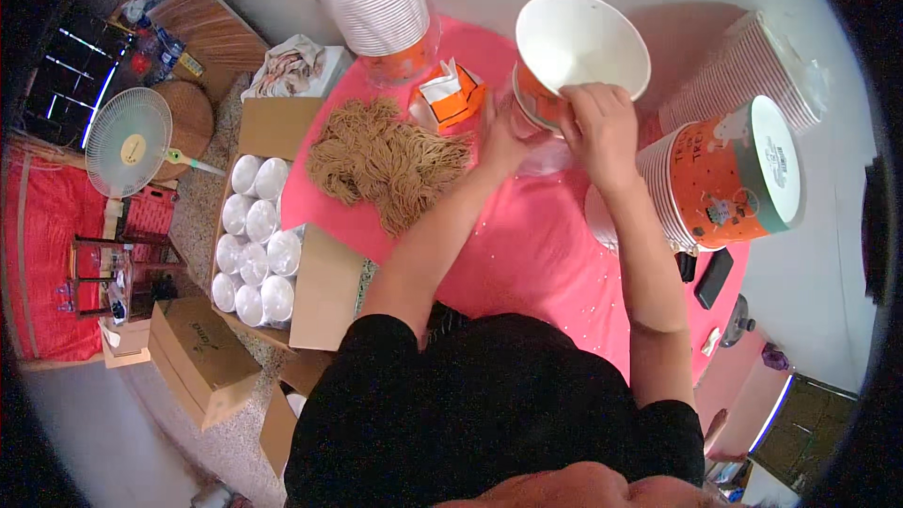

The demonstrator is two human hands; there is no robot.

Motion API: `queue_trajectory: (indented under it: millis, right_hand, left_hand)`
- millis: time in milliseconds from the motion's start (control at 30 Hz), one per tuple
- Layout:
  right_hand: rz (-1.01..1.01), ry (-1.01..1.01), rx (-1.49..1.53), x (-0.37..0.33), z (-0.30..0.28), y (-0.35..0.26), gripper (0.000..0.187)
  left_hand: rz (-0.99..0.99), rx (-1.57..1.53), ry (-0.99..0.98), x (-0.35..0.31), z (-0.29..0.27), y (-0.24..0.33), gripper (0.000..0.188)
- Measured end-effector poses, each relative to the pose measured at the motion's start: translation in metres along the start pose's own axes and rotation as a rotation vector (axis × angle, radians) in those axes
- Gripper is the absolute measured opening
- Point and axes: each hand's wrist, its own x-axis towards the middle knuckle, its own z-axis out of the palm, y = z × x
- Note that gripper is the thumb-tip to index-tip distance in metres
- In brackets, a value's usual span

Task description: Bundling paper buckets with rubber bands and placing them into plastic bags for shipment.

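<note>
A white paper bucket stands tilted at the far side of the pink table, its open mouth toward me. My right hand has its fingers curled over the near rim. Directly below it is an orange printed bucket with clear plastic around its lower part. My left hand wraps the left side of this lower bucket; some of its fingers are hidden. Left of that hand lie a loose heap of tan cords and orange-and-white packets.
Tall nested bucket stacks stand at the far left and right; another stack leans by the wall. A phone lies near the right edge. An open carton of wrapped white stacks and a fan are left of the table.
</note>
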Motion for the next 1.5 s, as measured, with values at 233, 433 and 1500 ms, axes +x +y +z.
queue_trajectory:
  millis: [233, 433, 1500]
  right_hand:
    - [-0.041, -0.179, 0.15, -0.063, -0.086, -0.046, 0.033]
    - [-0.108, -0.442, 0.303, -0.147, -0.079, -0.079, 0.023]
    - [0.362, -0.775, 0.475, -0.173, -0.027, -0.079, 0.013]
  left_hand:
    - [0.224, 0.212, 0.064, 0.028, -0.088, -0.083, 0.02]
    - [0.26, 0.378, -0.288, 0.006, -0.133, -0.084, 0.009]
    - [0.073, -0.683, -0.719, -0.183, -0.109, 0.111, 0.005]
